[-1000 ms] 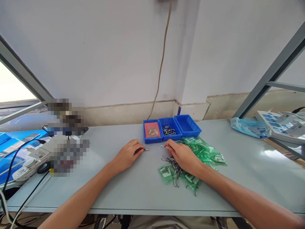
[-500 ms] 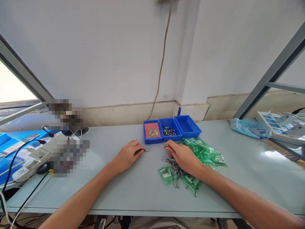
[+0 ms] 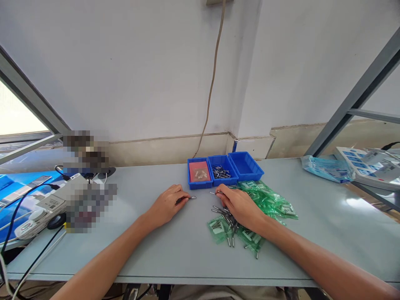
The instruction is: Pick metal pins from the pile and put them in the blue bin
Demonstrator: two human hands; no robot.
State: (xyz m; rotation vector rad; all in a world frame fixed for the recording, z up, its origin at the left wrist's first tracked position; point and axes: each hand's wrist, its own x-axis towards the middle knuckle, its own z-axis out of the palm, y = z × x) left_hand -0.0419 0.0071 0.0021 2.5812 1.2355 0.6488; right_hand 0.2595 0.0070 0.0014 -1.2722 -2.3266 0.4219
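My left hand (image 3: 167,204) rests on the grey table (image 3: 175,246), fingers curled and pinching a small metal pin (image 3: 191,197) that points right. My right hand (image 3: 240,205) lies over a heap of loose metal pins (image 3: 225,216) and green plastic packets (image 3: 268,199); its fingertips pinch another small pin (image 3: 215,192) at the pile's far-left edge. A short gap of bare table separates the two hands. Just beyond them stand three joined blue bins (image 3: 225,168): the left holds a pink pad, the middle holds metal pins, the right looks empty.
Cables, a power strip (image 3: 40,208) and blurred items crowd the table's left end. A blue plastic bag (image 3: 326,167) and printed boxes (image 3: 365,164) lie at the far right by a grey metal frame. A cord (image 3: 212,79) hangs down the wall behind the bins.
Almost nothing has moved; both hands hold the same pinching poses, and the view has shifted down very slightly.
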